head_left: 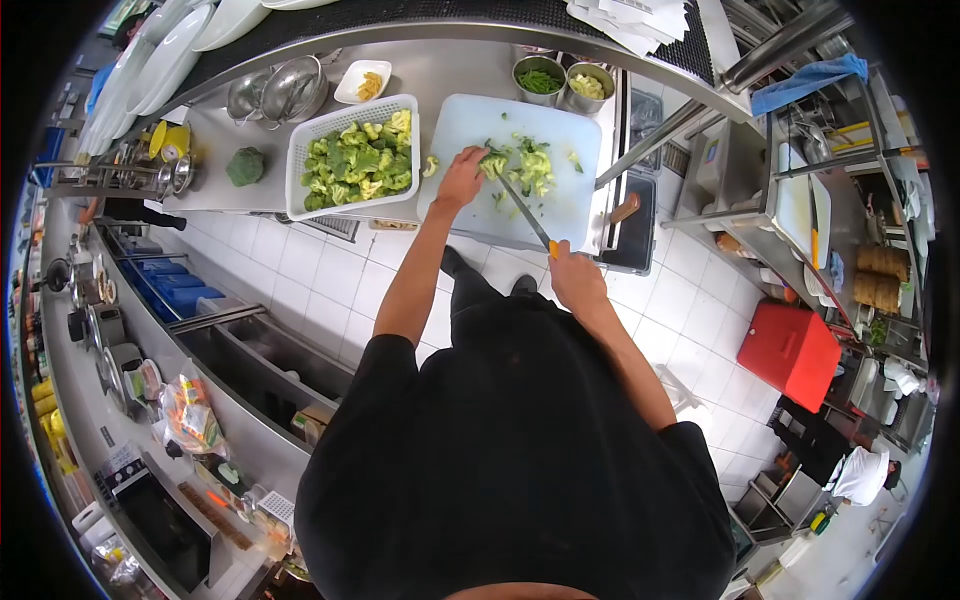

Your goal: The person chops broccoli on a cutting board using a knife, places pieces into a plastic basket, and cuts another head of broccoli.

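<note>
My right hand (572,272) is wrapped round the yellow handle of a knife (530,218), its blade slanting up and left over the white cutting board (460,125). The tip of the blade meets a green broccoli piece (492,165), which my left hand (464,172) holds at the board's left side. Chopped broccoli (534,170) lies spread just right of the blade. Left of the board, a white perforated basket (298,180) is filled with broccoli florets (350,165). One small pale piece (430,166) sits between basket and board.
Two metal containers (538,80) with cut greens stand behind the board. A white dish (362,82), metal bowls (293,92) and a broccoli head (245,166) are farther left. A metal shelf edge (450,25) crosses above. Another person (860,475) is at the far lower right.
</note>
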`<state>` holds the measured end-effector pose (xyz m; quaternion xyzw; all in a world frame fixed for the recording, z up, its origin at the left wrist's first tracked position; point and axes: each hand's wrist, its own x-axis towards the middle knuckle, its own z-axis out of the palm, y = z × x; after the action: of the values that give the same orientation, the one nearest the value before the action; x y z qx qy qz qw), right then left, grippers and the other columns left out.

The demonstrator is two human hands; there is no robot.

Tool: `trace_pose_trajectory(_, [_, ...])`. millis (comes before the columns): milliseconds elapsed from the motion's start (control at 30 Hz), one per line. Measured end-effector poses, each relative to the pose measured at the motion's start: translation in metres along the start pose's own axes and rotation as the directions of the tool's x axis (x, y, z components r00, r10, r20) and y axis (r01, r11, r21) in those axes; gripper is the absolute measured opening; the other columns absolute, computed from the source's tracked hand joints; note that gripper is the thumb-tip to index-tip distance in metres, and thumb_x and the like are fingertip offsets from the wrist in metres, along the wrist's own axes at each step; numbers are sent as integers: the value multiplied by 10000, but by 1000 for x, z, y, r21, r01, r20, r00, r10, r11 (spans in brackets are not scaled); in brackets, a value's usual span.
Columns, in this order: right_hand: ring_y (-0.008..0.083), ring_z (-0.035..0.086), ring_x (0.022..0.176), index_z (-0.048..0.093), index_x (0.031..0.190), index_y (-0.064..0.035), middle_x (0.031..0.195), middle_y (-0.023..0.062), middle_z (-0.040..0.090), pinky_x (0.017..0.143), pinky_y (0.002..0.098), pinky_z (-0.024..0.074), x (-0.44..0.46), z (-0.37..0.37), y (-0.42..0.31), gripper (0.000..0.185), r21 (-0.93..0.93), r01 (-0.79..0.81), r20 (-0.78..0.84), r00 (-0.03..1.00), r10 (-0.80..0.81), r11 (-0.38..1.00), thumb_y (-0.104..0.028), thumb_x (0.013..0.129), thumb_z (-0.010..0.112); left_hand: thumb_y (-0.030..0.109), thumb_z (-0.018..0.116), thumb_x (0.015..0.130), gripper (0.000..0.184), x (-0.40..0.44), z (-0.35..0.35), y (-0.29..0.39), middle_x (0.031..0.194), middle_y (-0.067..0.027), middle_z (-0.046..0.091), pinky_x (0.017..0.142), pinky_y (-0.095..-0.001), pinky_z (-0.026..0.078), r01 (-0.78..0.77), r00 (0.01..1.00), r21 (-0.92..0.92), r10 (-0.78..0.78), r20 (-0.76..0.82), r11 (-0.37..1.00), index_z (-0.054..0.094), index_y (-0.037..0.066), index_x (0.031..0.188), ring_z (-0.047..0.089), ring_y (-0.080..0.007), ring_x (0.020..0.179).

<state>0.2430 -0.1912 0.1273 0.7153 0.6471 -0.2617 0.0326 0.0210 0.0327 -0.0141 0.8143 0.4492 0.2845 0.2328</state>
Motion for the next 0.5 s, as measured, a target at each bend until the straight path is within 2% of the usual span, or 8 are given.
trace_pose_trajectory(67, [447, 722, 859, 478, 1176, -7, 886, 256, 718, 763, 544, 579, 3, 1, -3, 301, 19, -7, 35, 999, 7, 1000, -288, 1068, 491, 8, 664, 863, 468, -3, 9, -1, 1284, -168, 597, 1051, -463, 478, 71, 997, -1, -71, 35, 997, 610, 116, 1315, 558, -401, 1209])
trace_pose_trajectory(167, [455, 717, 908, 464, 1187, -24, 915, 267, 716, 806, 552, 572, 14, 13, -1, 282, 85, -37, 62, 998, 31, 996, -283, 1073, 479, 5, 666, 860, 411, -12, 5, 2, 1223, -186, 598, 996, -487, 497, 171, 985, -15, -171, -25, 985, 616, 93, 1259, 584, -412, 1137])
trace_pose_trajectory(267, [467, 717, 881, 456, 1184, -39, 891, 272, 713, 777, 563, 574, 34, 42, 25, 274, 69, -20, 76, 997, 14, 997, -288, 1074, 481, 11, 685, 854, 380, -32, 5, -9, 1162, -200, 592, 938, -500, 516, 293, 950, -139, -304, -64, 946, 614, 81, 1220, 602, -430, 1053])
trace_pose_trajectory(367, [473, 719, 844, 450, 1177, -31, 848, 271, 709, 740, 573, 575, 25, 22, 35, 295, 36, 33, 34, 999, -35, 999, -303, 1072, 495, 26, 720, 843, 423, -52, -3, -4, 1156, -211, 583, 893, -471, 547, 339, 922, -118, -355, -156, 933, 600, 86, 1244, 630, -402, 1027])
trace_pose_trajectory(400, [453, 725, 769, 463, 1154, -23, 796, 254, 707, 678, 549, 588, 20, 19, 37, 318, -5, 95, -19, 995, -95, 996, -325, 1067, 512, 28, 729, 838, 450, -57, -5, -3, 1151, -202, 586, 867, -452, 557, 299, 935, -137, -319, -154, 944, 599, 84, 1265, 646, -375, 993])
trace_pose_trajectory(467, [432, 729, 740, 474, 1136, -22, 781, 240, 708, 657, 528, 595, 7, 17, 34, 324, -51, 108, -57, 992, -111, 993, -335, 1065, 519, 33, 749, 830, 504, -70, -4, 3, 1143, -184, 593, 813, -413, 576, 225, 957, -177, -252, -146, 958, 596, 81, 1308, 678, -320, 926])
trace_pose_trajectory(500, [422, 731, 726, 480, 1127, -22, 774, 234, 709, 647, 517, 599, -1, 12, 31, 328, -76, 112, -77, 990, -118, 991, -341, 1064, 522, 32, 752, 825, 516, -74, -3, 4, 1151, -184, 592, 794, -406, 580, 257, 948, -191, -285, -139, 947, 594, 76, 1315, 683, -313, 906])
